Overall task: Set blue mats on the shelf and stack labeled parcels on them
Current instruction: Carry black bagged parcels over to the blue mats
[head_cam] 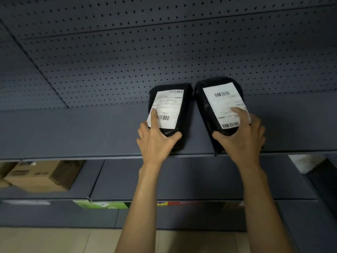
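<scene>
Two black parcels with white barcode labels lie side by side on the top blue-grey shelf surface (73, 132). My left hand (155, 141) grips the near end of the left parcel (182, 106), index finger on its label and thumb round its front edge. My right hand (242, 137) grips the near end of the right parcel (206, 99) in the same way, fingers on the label. The right parcel's front corner pokes slightly over the shelf edge. I cannot tell a separate mat from the shelf surface.
A perforated grey back panel (127, 61) rises behind the shelf. A brown cardboard box (42, 176) sits on the lower shelf at left. Green, yellow and red items (102, 205) peek out one level lower. A white object (306, 163) sits at lower right. Tiled floor lies below.
</scene>
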The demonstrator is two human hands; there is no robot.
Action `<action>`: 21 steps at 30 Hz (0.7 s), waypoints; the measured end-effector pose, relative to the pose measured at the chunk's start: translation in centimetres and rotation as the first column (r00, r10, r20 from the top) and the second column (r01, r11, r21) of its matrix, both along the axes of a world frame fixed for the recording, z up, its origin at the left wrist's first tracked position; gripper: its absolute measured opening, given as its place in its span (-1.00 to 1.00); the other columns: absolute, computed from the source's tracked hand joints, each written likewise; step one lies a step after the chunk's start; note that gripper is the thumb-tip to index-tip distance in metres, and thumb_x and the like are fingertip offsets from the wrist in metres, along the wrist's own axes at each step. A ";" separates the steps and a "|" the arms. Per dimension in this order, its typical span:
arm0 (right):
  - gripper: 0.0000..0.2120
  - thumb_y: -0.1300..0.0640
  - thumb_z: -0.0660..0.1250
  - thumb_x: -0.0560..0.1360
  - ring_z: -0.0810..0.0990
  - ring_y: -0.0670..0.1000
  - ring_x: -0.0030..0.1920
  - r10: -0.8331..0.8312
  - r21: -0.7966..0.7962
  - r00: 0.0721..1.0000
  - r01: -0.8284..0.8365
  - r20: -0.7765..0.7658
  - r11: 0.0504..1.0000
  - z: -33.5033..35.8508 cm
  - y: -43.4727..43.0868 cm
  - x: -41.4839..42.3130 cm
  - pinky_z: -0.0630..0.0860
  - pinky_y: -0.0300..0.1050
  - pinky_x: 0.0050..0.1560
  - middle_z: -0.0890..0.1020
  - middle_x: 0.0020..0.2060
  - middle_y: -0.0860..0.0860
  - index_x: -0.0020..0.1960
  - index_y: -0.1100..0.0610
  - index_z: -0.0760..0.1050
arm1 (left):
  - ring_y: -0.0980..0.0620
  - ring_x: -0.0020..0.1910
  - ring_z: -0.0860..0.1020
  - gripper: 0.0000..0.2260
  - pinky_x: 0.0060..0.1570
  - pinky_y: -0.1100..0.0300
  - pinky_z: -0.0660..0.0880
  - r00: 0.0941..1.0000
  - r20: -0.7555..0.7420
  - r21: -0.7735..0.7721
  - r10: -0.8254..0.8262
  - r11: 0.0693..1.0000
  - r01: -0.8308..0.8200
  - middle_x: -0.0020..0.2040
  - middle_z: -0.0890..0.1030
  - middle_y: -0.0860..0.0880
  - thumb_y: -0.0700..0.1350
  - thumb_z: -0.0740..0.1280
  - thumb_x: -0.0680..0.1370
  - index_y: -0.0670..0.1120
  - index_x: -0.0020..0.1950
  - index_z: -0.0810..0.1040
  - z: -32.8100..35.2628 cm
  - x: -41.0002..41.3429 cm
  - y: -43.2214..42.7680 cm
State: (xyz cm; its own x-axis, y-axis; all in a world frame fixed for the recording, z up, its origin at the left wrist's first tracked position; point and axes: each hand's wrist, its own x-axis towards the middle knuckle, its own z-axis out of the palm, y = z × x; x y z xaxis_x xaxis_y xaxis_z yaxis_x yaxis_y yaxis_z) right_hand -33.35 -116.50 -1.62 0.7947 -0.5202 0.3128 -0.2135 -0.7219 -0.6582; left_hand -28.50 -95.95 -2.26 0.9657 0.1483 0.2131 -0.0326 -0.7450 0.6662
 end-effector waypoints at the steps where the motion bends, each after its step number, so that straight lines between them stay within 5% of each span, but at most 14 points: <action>1: -0.19 -0.11 0.51 0.21 0.31 0.27 0.30 0.022 -0.016 0.999 -0.022 0.023 1.000 0.6 1.2 0.4 0.31 0.25 0.24 0.31 0.38 0.16 0.40 -0.13 0.28 | -0.12 0.35 0.27 -0.04 0.33 -0.07 0.24 0.999 0.040 -0.006 0.031 1.000 -0.030 0.38 0.30 -0.11 0.21 0.45 0.31 0.16 0.58 0.00 0.2 -0.3 1.2; 12: -0.22 -0.08 0.49 0.21 0.29 0.19 0.34 0.361 0.028 0.908 -0.375 0.212 0.927 4.0 24.6 4.7 0.28 0.17 0.29 0.30 0.41 0.06 0.38 -0.21 0.30 | -0.17 0.39 0.27 0.03 0.29 -0.09 0.29 0.855 0.315 -0.043 0.412 0.906 -0.421 0.45 0.26 -0.15 0.20 0.40 0.26 0.05 0.62 -0.04 3.5 -3.7 23.6; 21: -0.24 -0.12 0.46 0.20 0.30 0.16 0.35 0.687 0.050 0.675 -0.722 0.269 0.690 4.7 52.0 4.0 0.31 0.12 0.24 0.28 0.42 0.04 0.35 -0.27 0.27 | -0.12 0.44 0.22 0.02 0.36 -0.07 0.24 0.662 0.349 -0.058 0.663 0.721 -0.691 0.46 0.26 -0.15 0.30 0.30 0.25 0.05 0.62 -0.05 4.0 -11.4 48.5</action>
State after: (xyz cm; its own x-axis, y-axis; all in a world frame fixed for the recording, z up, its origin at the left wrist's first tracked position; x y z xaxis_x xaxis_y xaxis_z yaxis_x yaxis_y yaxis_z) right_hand -29.38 -64.47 3.09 0.8648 0.1155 0.4886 0.4765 -0.4953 -0.7263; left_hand -39.91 -47.44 1.74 0.4754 0.7040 0.5275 0.3001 -0.6935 0.6550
